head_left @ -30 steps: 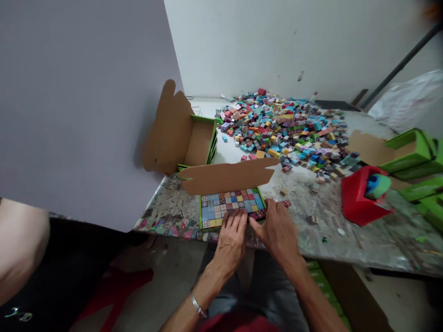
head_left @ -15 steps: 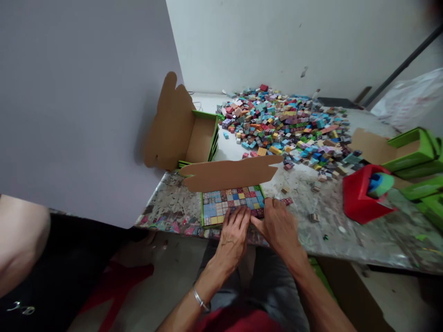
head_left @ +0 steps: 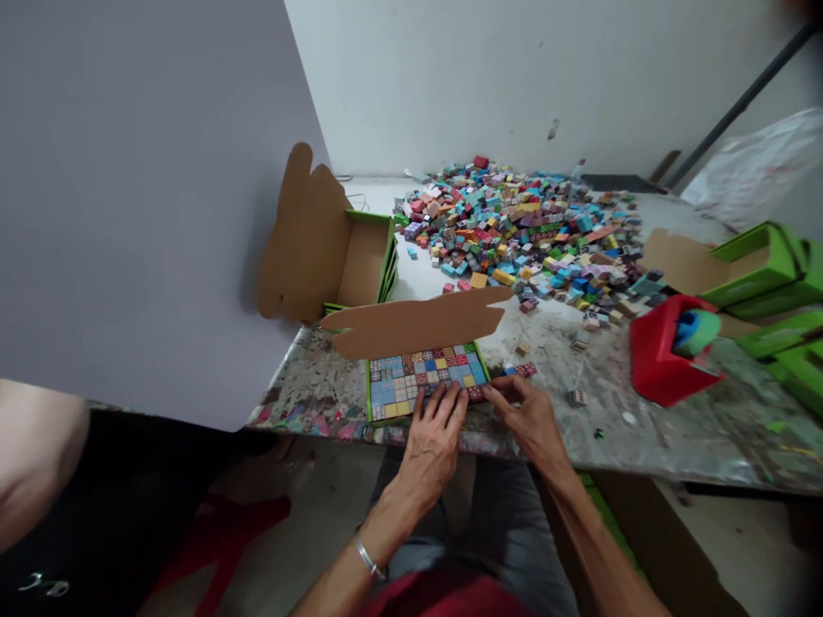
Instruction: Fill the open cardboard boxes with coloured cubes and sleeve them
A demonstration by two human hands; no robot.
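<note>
A shallow green-edged box [head_left: 369, 390] lies at the table's front edge, its brown cardboard lid flap [head_left: 417, 327] raised at the back. Small patterned blocks [head_left: 402, 386] fill it in tight rows. My left hand [head_left: 432, 428] rests with fingers spread on the blocks along the front side. At the front right corner is my right hand [head_left: 532, 422], its thumb and bent fingertips close together beside a dark red block [head_left: 476, 394]; anything between them is hidden. Just behind the right hand lie a few loose red and blue blocks [head_left: 524, 370].
A large heap of colourful blocks [head_left: 514, 231] covers the back of the table. An open cardboard box [head_left: 366, 257] stands behind left, near a grey panel [head_left: 141, 188]. To the right are a red container [head_left: 662, 360] and green boxes [head_left: 759, 266]. Another person's arm [head_left: 39, 454] shows at far left.
My right hand has shifted slightly right, off the blocks to the box's corner, and its fingers have drawn together. My left hand stays on the blocks. The view has turned slightly.
</note>
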